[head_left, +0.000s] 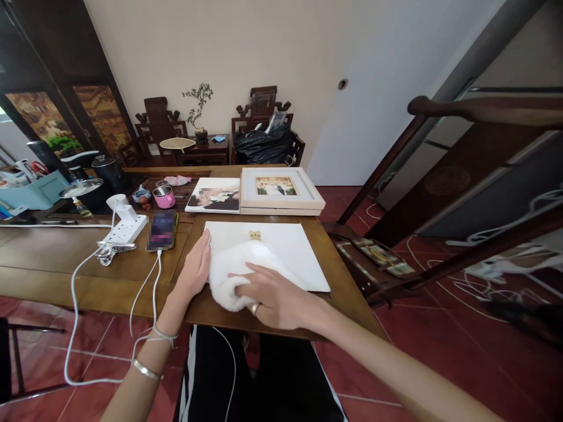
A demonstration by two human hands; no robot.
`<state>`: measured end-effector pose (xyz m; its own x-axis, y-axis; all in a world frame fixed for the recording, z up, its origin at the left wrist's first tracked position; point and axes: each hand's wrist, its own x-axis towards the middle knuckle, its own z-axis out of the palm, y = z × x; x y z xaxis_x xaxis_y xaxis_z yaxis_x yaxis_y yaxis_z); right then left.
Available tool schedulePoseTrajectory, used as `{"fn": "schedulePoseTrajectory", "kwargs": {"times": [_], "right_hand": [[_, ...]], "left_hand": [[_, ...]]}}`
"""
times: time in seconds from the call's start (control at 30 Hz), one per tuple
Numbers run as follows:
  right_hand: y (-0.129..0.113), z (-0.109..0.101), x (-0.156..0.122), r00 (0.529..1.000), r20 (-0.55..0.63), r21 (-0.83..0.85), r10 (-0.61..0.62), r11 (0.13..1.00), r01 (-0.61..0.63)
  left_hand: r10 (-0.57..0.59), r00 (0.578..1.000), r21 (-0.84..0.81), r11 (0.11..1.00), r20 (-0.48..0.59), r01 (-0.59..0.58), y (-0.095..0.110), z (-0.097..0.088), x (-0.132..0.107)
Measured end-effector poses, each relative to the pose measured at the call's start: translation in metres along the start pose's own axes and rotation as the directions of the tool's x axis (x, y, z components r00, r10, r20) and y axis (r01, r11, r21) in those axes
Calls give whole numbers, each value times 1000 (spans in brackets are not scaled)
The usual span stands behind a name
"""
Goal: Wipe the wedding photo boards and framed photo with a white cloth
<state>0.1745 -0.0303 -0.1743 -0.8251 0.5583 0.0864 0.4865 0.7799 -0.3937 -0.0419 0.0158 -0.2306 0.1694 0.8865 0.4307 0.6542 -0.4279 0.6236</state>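
A white rectangular panel lies flat on the wooden table near its front edge, with a small gold-coloured metal plate near the middle of its far side. Along the panel's left edge, my left hand rests with its fingers stretched out, steadying nothing between them. Bunched under my right hand is a fluffy white cloth, pressed onto the panel's near left part; the fingers curl into it. The cloth covers that part of the panel and overhangs its front edge.
Behind the panel lie a photo print and a pale wooden picture frame. On the left are a charging phone, a power strip, loose cables and a pink cup. A wooden chair stands at the right.
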Motion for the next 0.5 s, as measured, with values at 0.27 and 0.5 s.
{"fn": "schedulePoseTrajectory", "kwargs": {"times": [0.27, 0.5], "right_hand": [[58, -8, 35, 952, -144, -69, 272, 956, -284], [72, -9, 111, 948, -170, 75, 268, 963, -259]], "left_hand": [[46, 989, 98, 993, 141, -61, -6, 5, 2], [37, 989, 109, 993, 145, -53, -5, 4, 2]]}}
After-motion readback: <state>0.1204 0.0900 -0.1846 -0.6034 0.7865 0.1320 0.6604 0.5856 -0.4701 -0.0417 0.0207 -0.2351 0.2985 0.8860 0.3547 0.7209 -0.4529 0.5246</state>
